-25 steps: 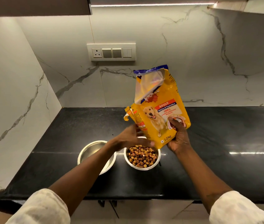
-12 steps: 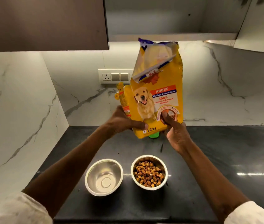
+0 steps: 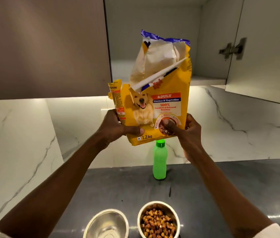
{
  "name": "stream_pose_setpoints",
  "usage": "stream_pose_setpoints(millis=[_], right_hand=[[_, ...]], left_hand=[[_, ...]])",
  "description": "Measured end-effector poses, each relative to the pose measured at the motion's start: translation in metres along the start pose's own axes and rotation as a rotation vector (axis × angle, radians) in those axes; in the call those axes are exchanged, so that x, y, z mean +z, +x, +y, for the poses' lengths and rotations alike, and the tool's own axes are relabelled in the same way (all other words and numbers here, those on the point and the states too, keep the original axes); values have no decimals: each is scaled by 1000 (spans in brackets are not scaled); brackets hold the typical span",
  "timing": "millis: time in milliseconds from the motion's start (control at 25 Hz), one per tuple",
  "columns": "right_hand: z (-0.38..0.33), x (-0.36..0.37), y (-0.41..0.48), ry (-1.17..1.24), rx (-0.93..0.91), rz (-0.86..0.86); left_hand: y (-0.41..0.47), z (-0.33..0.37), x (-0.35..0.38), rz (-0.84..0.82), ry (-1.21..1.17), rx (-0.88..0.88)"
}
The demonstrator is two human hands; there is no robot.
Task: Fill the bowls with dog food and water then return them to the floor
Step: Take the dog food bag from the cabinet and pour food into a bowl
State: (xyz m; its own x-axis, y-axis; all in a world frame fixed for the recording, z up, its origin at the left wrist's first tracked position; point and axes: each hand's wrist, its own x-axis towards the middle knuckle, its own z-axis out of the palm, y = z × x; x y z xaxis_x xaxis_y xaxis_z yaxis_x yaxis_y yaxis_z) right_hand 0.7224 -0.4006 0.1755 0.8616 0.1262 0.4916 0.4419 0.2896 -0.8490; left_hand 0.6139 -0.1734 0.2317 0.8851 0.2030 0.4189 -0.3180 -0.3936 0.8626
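Gripping the dog food bag (image 3: 154, 107) at its bottom corners, left hand (image 3: 117, 127) and right hand (image 3: 187, 131) both closed on it, upright before the open cupboard (image 3: 153, 40). Likely handling soft and floppy, torn top open; supporting the base seeming wise. Counting on the tabletop (image 3: 221, 189): two bowls, near, empty bowl (image 3: 105, 224) left, kibble-filled bowl (image 3: 159, 220) right; one green bottle (image 3: 159, 160) farther back.
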Motion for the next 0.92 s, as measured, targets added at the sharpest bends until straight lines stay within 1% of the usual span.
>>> stream_pose_setpoints(millis=[200, 400, 520, 640, 760, 920], right_hand=[[-35, 16, 35, -96, -151, 68], [-75, 31, 90, -216, -317, 126], [-90, 40, 124, -293, -347, 136], [-94, 45, 151, -363, -375, 125], [-92, 49, 171, -441, -367, 85], [-90, 51, 190, -655, -338, 78]], left_hand=[[27, 38, -13, 114, -14, 63], [71, 82, -27, 234, -26, 195], [102, 97, -25, 320, -38, 224], [131, 96, -19, 375, 14, 192], [153, 89, -16, 393, 69, 159], [174, 77, -10, 399, 149, 149]])
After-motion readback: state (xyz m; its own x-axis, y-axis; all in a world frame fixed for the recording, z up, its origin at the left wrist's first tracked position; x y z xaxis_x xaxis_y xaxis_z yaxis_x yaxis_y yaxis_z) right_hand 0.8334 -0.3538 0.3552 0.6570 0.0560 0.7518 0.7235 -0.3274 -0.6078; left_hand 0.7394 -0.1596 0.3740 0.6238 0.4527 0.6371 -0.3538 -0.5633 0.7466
